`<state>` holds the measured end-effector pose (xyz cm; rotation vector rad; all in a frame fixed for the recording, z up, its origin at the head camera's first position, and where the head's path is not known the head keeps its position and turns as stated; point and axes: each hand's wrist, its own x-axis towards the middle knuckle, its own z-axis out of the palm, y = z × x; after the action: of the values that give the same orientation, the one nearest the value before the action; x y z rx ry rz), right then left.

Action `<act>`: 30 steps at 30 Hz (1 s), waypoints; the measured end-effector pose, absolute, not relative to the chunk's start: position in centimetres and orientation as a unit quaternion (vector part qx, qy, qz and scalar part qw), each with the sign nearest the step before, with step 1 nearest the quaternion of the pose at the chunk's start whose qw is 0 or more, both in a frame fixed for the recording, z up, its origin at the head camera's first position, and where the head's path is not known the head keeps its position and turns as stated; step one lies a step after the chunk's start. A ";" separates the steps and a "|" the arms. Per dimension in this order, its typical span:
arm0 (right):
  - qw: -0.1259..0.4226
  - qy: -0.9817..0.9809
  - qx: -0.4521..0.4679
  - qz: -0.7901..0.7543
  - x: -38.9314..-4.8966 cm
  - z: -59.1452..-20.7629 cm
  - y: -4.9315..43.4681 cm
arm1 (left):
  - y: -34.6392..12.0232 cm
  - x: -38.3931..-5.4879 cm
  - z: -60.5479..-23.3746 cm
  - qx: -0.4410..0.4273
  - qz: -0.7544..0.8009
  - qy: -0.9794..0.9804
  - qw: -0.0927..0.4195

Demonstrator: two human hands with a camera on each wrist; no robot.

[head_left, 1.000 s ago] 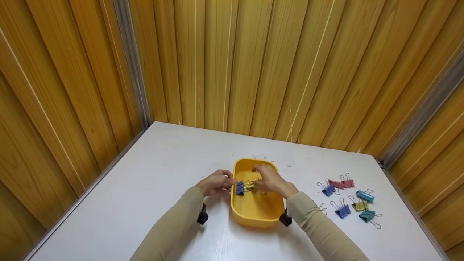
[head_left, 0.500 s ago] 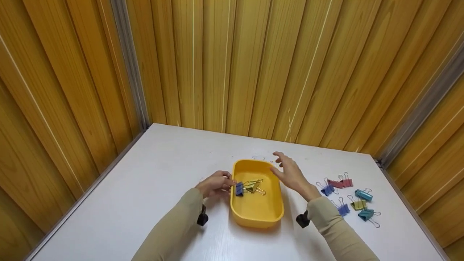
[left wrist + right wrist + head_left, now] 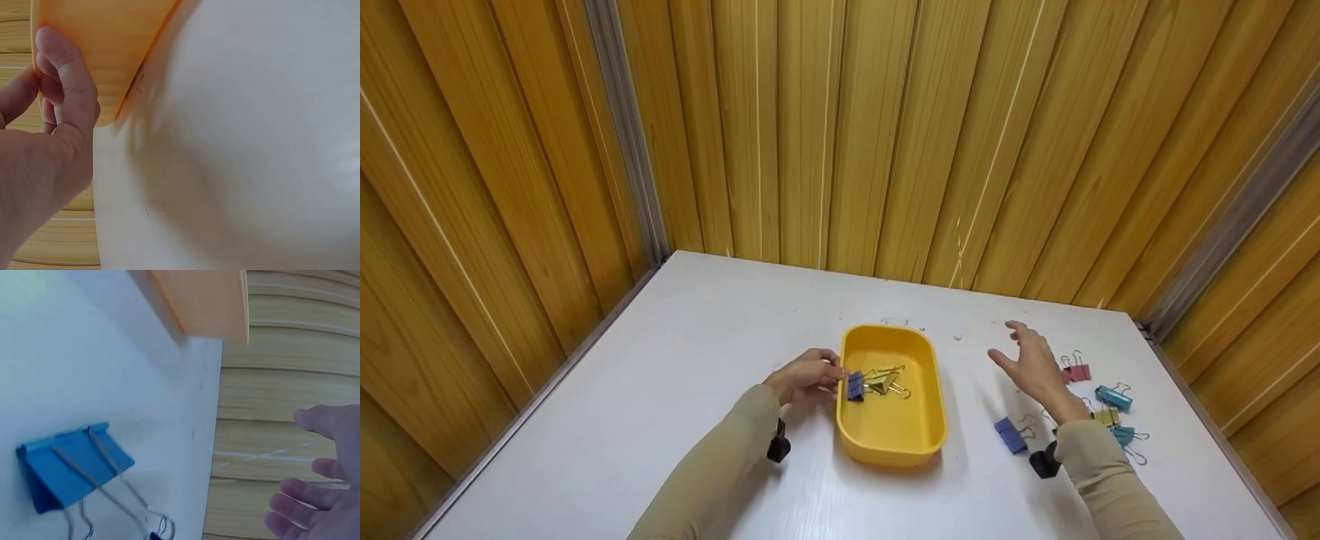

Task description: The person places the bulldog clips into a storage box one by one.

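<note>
A yellow plastic bin (image 3: 891,454) stands on the table, holding a blue binder clip (image 3: 856,386) and gold binder clips (image 3: 883,384) on its floor. My left hand (image 3: 808,373) pinches the bin's left rim; in the left wrist view the left hand's fingers (image 3: 73,84) lie against its outer wall, thumb at the edge. To the right of the bin, my right hand (image 3: 1033,367) hovers above the table with fingers spread, holding nothing. Below it lies another blue binder clip (image 3: 1011,436), large in the right wrist view with its wire handles showing.
Several more clips lie at the right: a red clip (image 3: 1078,372), a light blue clip (image 3: 1114,397), a yellow clip (image 3: 1107,416) and a teal clip (image 3: 1123,435). The right forearm partly hides this group. Wood-patterned panels (image 3: 825,135) enclose the white table (image 3: 720,315).
My right hand has lifted out of the bin and moved right, over the loose clips. The gold clips in the bin are uncovered. The left hand has stayed at the rim.
</note>
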<state>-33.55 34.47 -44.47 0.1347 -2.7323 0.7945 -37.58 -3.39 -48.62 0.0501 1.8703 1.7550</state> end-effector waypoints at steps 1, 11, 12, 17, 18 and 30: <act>0.137 -0.952 0.039 0.272 -33.5 -44.6 35.0 | -3.4 -37.6 -48.6 0.019 0.657 0.698 0.285; 0.030 -0.970 -0.038 0.237 -33.2 -46.3 38.8 | -3.4 -37.6 -48.7 0.027 0.656 0.699 0.283; 0.021 -0.971 -0.045 0.233 -33.2 -46.4 39.0 | -3.4 -37.6 -48.7 0.028 0.658 0.697 0.283; -0.006 -0.974 -0.065 0.217 -33.3 -47.1 39.7 | -3.3 -37.4 -48.7 0.026 0.664 0.692 0.282; -0.001 -0.975 -0.060 0.216 -33.3 -47.2 39.8 | -3.3 -37.4 -48.8 0.028 0.667 0.690 0.281; 0.028 -0.973 -0.037 0.228 -33.6 -48.1 40.0 | -3.3 -37.8 -49.2 0.035 0.667 0.687 0.286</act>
<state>-33.61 40.01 -48.08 -0.1128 -3.0024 0.7025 -37.77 -3.30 -49.16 0.0940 1.8359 1.7838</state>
